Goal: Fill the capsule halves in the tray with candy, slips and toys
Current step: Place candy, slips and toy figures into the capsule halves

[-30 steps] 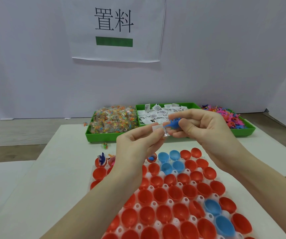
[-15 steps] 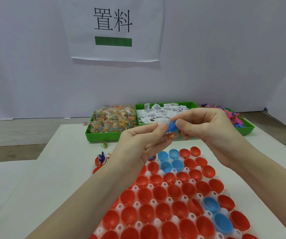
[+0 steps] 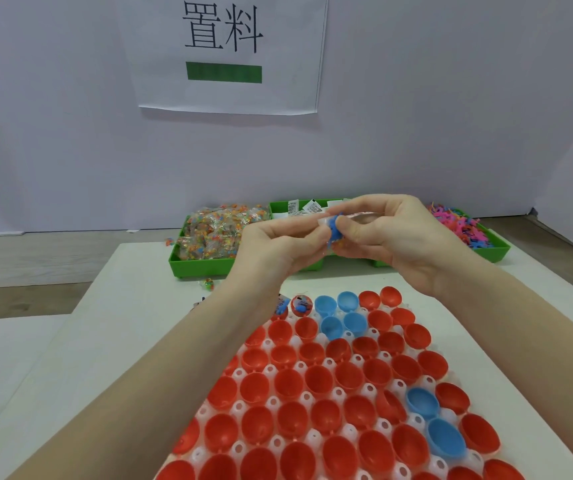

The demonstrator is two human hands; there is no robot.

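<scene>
Lifting higher than a second ago, my left hand [image 3: 278, 244] and right hand [image 3: 392, 237] both pinch the toy [image 3: 334, 230]; tray [image 3: 399, 386] mostly unfilled.

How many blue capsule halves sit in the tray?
6: four clustered at the far edge, two near the right. The arms may hide more.

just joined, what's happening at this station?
A person is packing capsule halves by hand. Both hands meet above the tray: the left hand and right hand together pinch a small blue toy along with a clear wrapped piece. Most red and blue halves look empty; one red half in the far row already holds items. Green bins behind hold wrapped candy, paper slips and pink toys.
</scene>
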